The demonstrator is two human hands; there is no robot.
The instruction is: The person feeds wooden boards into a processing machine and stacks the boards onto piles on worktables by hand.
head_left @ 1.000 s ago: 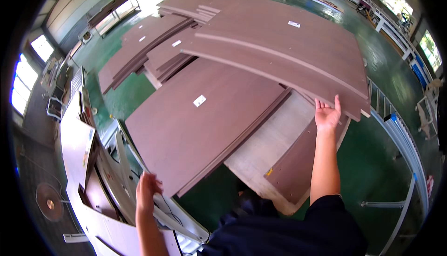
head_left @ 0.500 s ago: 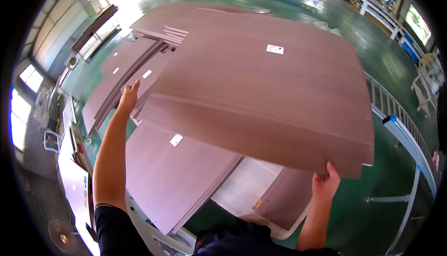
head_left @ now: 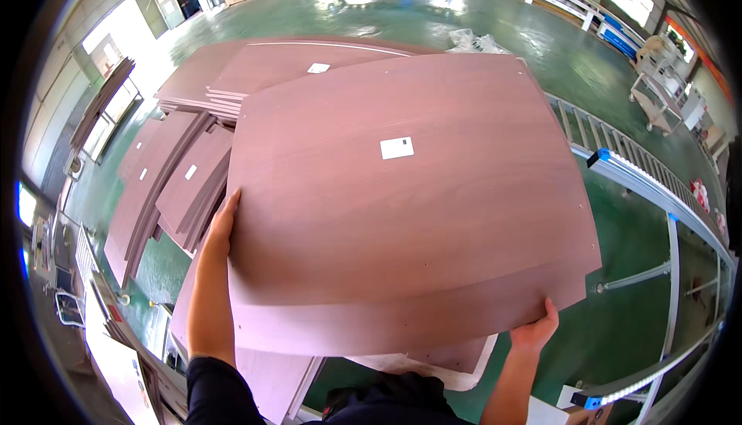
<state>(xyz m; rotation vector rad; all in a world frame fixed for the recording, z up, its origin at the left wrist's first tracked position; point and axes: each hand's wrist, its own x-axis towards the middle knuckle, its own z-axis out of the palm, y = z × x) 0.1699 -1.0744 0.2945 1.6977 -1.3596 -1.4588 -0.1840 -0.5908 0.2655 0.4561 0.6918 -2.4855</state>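
From the head view, a person's left hand [head_left: 222,228] holds the left edge of a broad reddish-brown flat board [head_left: 433,209], over other panels [head_left: 278,375]; the right hand's [head_left: 535,332] grip closes on a matching brown board [head_left: 348,324] jutting out beneath.

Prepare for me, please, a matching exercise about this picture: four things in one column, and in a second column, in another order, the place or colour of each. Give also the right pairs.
1. left hand
2. right hand
3. floor
4. large top board

A. green
B. at the near edge of the lower board, toward its right corner
C. reddish brown, with a white label
D. at the left edge of thing 4

Right pairs: 1-D, 2-B, 3-A, 4-C
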